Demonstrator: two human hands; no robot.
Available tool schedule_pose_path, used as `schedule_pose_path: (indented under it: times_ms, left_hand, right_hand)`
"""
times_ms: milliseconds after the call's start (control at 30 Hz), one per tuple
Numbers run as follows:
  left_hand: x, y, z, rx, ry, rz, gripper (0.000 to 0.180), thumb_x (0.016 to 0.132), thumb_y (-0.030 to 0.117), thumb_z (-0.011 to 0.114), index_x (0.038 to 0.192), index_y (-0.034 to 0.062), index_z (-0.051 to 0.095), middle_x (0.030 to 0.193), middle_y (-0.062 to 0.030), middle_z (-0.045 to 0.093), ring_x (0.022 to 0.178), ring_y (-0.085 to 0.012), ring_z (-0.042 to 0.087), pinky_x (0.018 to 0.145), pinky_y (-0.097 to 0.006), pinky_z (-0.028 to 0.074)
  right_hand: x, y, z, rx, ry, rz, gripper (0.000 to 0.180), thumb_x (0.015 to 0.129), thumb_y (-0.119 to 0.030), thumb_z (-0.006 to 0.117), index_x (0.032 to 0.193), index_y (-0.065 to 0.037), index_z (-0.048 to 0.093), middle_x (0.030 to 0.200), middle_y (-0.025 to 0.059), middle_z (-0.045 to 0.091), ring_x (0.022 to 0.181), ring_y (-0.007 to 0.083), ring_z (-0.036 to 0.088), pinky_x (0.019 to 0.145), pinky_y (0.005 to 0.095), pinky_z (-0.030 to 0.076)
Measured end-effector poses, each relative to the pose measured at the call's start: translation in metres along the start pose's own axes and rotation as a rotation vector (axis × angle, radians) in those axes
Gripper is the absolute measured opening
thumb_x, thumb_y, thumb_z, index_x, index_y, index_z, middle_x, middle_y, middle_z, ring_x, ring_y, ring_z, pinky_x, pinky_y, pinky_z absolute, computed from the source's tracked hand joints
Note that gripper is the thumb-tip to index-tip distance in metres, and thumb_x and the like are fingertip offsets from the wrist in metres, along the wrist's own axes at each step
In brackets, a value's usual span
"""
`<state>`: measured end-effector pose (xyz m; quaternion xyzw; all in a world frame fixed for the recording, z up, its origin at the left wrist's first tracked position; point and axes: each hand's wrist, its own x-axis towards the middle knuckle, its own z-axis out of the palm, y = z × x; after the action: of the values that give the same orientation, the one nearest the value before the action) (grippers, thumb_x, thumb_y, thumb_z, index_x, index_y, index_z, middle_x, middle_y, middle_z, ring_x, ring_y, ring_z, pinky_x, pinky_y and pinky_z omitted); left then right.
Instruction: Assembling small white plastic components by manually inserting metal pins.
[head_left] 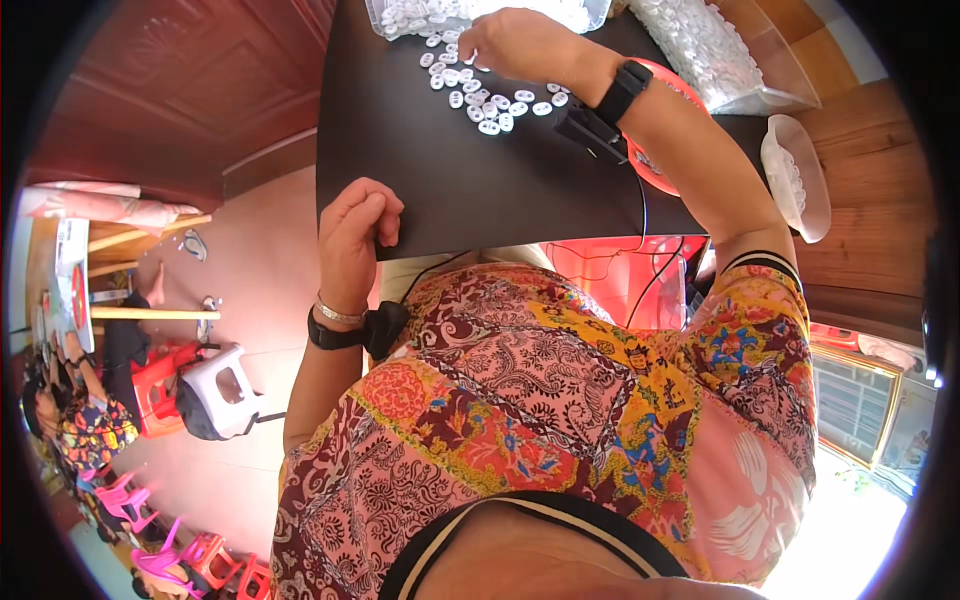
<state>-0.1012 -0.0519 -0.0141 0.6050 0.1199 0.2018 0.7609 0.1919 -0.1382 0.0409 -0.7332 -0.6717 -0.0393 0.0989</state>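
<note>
In the head view we take the flat black desk [480,170] as our landmark. Our left hand [358,235] is at its near edge, the fingers curled and pinching this edge, thumb on top. Our right hand [520,45] is at the far side of the desk, fingers bent down over a scatter of small white oval plastic pieces [490,100] that lie on the desk surface; if it really grips one piece, we cannot tell. Behind the desk stands a clear plastic box of the same white pieces [480,12], and to the right of the desk a shallow white plastic tray [800,180] rests on the brown wooden floor.

We think the loose pieces could slide off the desk if the left hand tilts it, because the board looks thin and light. The right forearm could also sweep some pieces away.

The right fingertips are hidden by the hand's back, the clear box is cut off at the top edge, and a red round container beside the desk is mostly covered by the arm.
</note>
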Motion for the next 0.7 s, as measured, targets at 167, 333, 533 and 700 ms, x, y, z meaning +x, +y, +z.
schedule_pose_path:
  times_ms: [167, 333, 533, 700]
  left_hand:
    - [0.012, 0.007, -0.009, 0.033, 0.003, -0.020, 0.021, 0.091, 0.015, 0.047, 0.081, 0.0008, 0.058, 0.063, -0.0002, 0.048, 0.058, -0.0077, 0.043, 0.055, -0.021, 0.034]
    - [0.014, 0.004, -0.011, 0.048, 0.017, -0.014, 0.020, 0.091, 0.014, 0.047, 0.081, 0.0006, 0.059, 0.063, 0.0005, 0.049, 0.059, -0.0069, 0.043, 0.055, -0.021, 0.034]
    - [0.018, 0.005, -0.010, 0.103, 0.012, -0.005, 0.021, 0.091, 0.014, 0.047, 0.080, 0.0007, 0.060, 0.063, 0.0011, 0.049, 0.059, -0.0061, 0.043, 0.055, -0.020, 0.034]
    - [0.022, 0.007, -0.004, 0.149, 0.006, -0.026, 0.021, 0.090, 0.015, 0.048, 0.079, 0.0018, 0.060, 0.063, 0.0017, 0.049, 0.057, -0.0057, 0.043, 0.054, -0.020, 0.033]
  right_hand:
    - [0.020, 0.003, 0.012, 0.106, -0.099, 0.036, 0.017, 0.079, -0.014, 0.061, 0.095, -0.009, 0.067, 0.090, 0.0102, 0.066, 0.083, 0.0297, 0.064, 0.075, 0.0380, 0.049]
    - [0.018, 0.017, 0.027, 0.099, -0.061, -0.003, 0.010, 0.078, -0.014, 0.060, 0.081, -0.005, 0.064, 0.074, 0.0139, 0.064, 0.077, 0.0320, 0.063, 0.070, 0.0409, 0.049]
    - [0.000, 0.020, 0.026, -0.017, -0.043, 0.031, 0.012, 0.082, -0.015, 0.057, 0.084, -0.005, 0.062, 0.081, 0.0133, 0.063, 0.080, 0.0330, 0.061, 0.072, 0.0417, 0.048]
    - [-0.010, 0.020, 0.005, 0.057, -0.021, 0.124, 0.015, 0.084, -0.016, 0.054, 0.087, -0.004, 0.062, 0.076, 0.0147, 0.064, 0.072, 0.0323, 0.062, 0.067, 0.0416, 0.048]
